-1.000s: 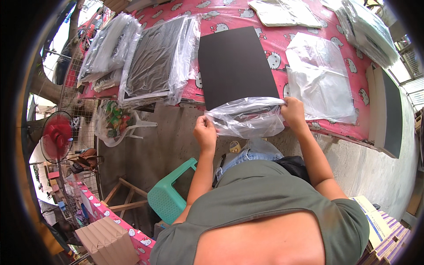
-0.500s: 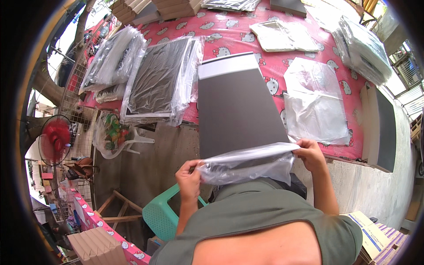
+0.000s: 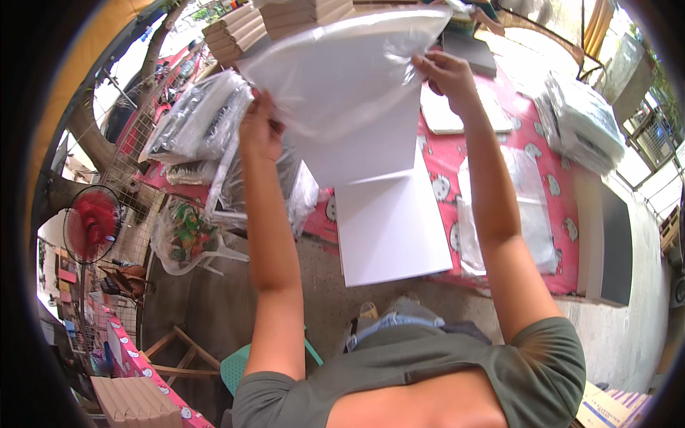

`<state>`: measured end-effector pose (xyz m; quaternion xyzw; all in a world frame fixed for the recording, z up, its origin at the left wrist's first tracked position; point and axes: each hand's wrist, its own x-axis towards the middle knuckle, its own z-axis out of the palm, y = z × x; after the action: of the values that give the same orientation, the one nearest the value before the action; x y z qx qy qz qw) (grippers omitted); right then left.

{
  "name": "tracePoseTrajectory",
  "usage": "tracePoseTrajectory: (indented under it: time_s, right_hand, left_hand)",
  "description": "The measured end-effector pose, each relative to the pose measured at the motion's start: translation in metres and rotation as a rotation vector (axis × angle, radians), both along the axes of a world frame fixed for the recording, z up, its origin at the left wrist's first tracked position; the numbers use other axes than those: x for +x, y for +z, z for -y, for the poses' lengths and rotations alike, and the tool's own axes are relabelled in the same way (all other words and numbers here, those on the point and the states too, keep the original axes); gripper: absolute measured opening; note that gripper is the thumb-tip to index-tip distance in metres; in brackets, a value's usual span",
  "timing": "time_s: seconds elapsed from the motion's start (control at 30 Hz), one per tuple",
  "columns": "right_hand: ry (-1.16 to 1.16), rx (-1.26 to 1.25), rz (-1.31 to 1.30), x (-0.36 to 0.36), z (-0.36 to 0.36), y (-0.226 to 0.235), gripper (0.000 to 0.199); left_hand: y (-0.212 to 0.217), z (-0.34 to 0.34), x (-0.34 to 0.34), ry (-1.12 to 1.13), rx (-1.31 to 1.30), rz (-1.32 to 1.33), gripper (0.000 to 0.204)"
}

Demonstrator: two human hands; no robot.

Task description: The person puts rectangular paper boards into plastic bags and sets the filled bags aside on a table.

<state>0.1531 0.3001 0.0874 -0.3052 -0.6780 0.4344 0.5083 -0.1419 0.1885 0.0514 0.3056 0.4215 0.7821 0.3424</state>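
A clear plastic bag (image 3: 335, 68) is stretched between my two hands at the far side of the table. My left hand (image 3: 262, 130) pinches its left edge, and my right hand (image 3: 448, 75) grips its right edge. The bag hangs over the upper part of a raised white panel (image 3: 360, 157). Joined to this panel at a fold is a flat white panel (image 3: 392, 228), which lies at the table's near edge; together they look like an opened folder or cover. Right of it, partly behind my right forearm, lie flat clear plastic bags (image 3: 531, 214).
Bagged dark panels (image 3: 196, 118) are stacked at left. Another bagged stack (image 3: 581, 125) stands at far right, above a dark block (image 3: 614, 239). Folded cardboard (image 3: 232, 36) is at the back, near a person's arm (image 3: 489, 23). A red fan (image 3: 93, 225) stands left, a green stool (image 3: 235, 367) below.
Both hands have moved from the near edge to the far side, carrying the plastic bag along. The dark cover now stands opened, its white inside showing. A person's arm appears at the back.
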Motion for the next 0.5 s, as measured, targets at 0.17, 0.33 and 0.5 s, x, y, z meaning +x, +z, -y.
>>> tracePoseTrajectory:
  time_s: [0.17, 0.33, 0.5]
  right_hand:
    - [-0.264, -0.222, 0.13, -0.013, -0.03, -0.124, 0.039]
    - [-0.18, -0.139, 0.001, 0.006, -0.02, -0.246, 0.027]
    - [-0.131, -0.434, 0.062, 0.02, 0.03, -0.17, 0.048]
  left_hand:
    - [-0.112, 0.0, 0.014, 0.201, -0.252, -0.311, 0.031]
    - [-0.202, 0.026, 0.041, 0.394, -0.556, -0.505, 0.03]
    - [-0.18, 0.062, 0.063, 0.383, -0.49, -0.75, 0.021]
